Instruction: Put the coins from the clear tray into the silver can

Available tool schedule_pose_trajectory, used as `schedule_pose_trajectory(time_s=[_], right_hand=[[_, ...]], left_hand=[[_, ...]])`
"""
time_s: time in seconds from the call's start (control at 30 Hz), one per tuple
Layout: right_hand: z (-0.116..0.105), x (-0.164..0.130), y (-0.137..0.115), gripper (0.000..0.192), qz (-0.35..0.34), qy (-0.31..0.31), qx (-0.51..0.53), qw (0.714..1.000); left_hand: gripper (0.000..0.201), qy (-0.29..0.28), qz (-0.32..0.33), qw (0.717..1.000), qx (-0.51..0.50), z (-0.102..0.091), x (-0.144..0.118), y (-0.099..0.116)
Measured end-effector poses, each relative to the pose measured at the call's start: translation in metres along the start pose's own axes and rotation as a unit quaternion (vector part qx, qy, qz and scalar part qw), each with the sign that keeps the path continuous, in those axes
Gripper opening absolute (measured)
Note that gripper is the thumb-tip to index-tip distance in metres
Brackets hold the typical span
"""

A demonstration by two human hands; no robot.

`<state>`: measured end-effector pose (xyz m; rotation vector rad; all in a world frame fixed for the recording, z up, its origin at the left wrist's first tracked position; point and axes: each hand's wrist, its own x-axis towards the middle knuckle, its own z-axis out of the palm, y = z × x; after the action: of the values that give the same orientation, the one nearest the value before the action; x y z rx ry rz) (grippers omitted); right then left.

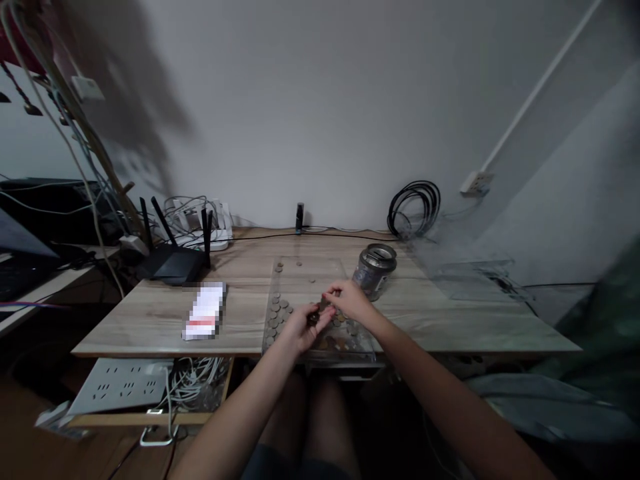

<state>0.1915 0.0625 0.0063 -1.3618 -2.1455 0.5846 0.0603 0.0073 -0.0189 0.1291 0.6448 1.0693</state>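
My left hand (309, 327) is turned palm up with its fingers curled around several dark coins (313, 318). Just above it, my right hand (347, 298) pinches a coin (324, 303) between thumb and fingertips. Both hands are over a clear plastic sheet (327, 270) at the table's front edge. Loose silver coins (275, 314) lie on its left side, and more coins, some of them golden, lie under and right of the hands. Behind my right hand stands a round metal coin tin (375, 270) with a slot in its lid.
A phone (204, 311) lies at left on the wooden table (450, 327), in front of a black router (175, 261). A small dark bottle (299, 219) and a coiled black cable (414, 207) are by the wall. Below left, an open drawer (140, 419) holds a power strip and cables.
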Motion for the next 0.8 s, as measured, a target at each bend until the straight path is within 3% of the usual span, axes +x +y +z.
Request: schedule_pose_trajectory(time_s=[0.17, 0.27, 0.37, 0.43, 0.47, 0.57, 0.67, 0.8], right_hand=[[-0.002, 0.0, 0.0, 0.017, 0.01, -0.007, 0.073, 0.997], [-0.021, 0.0, -0.002, 0.024, 0.02, -0.004, 0.1, 0.995], [-0.063, 0.01, 0.005, 0.03, 0.012, 0.138, 0.053, 0.989], [-0.094, 0.022, 0.017, 0.026, 0.01, 0.26, -0.036, 0.965], [-0.107, 0.028, 0.024, 0.023, 0.016, 0.293, -0.088, 0.952], [-0.127, 0.043, 0.043, 0.019, 0.052, 0.281, -0.222, 0.932], [-0.126, 0.048, 0.051, 0.02, 0.083, 0.252, -0.29, 0.919], [-0.119, 0.042, 0.042, 0.02, 0.129, 0.23, -0.321, 0.91]], left_hand=[[0.015, 0.006, 0.047, 0.999, 0.016, -0.001, 0.001, -0.002], [0.015, 0.01, 0.048, 0.999, 0.014, -0.002, 0.0, -0.002], [0.017, 0.01, 0.038, 0.999, 0.016, -0.002, 0.0, -0.001], [0.019, 0.01, 0.034, 0.999, 0.013, -0.003, 0.0, 0.0], [0.021, 0.009, 0.031, 0.999, 0.008, -0.003, 0.0, 0.0], [0.025, 0.001, 0.021, 1.0, -0.014, -0.005, 0.001, 0.001], [0.028, -0.004, 0.015, 1.0, -0.027, -0.007, 0.003, 0.0], [0.03, -0.005, 0.014, 0.999, -0.029, -0.007, 0.004, 0.001]])
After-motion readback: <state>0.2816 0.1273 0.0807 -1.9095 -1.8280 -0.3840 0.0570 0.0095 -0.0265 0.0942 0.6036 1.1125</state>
